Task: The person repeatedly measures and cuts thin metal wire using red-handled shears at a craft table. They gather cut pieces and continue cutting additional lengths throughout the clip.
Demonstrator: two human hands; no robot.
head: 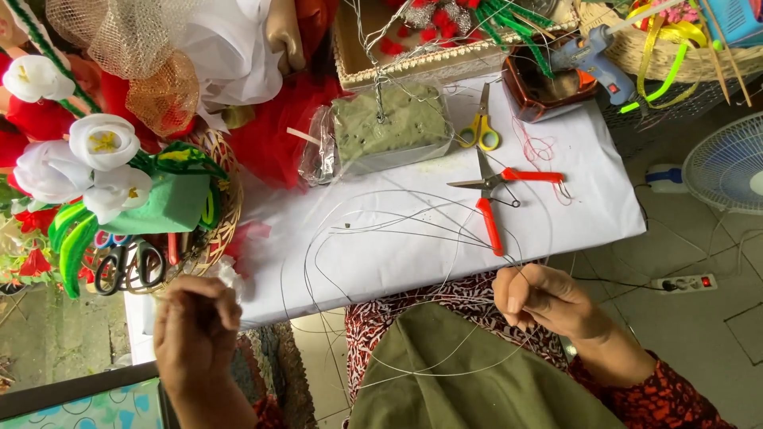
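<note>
1. Soft, even daylight fills the scene; shadows are faint.
2. The white surface is bright but not glaring.
3. The left hand is slightly motion-blurred.
4. Edges bend slightly outward, like a wide lens.

Home craft table: scissors, wire

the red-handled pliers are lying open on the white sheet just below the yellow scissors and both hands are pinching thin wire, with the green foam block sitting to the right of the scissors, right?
Not quite. In the head view the green foam block sits to the left of the yellow scissors, not the right. The rest holds: the red-handled pliers lie open on the white sheet, and the left hand and right hand pinch thin wire.
</note>
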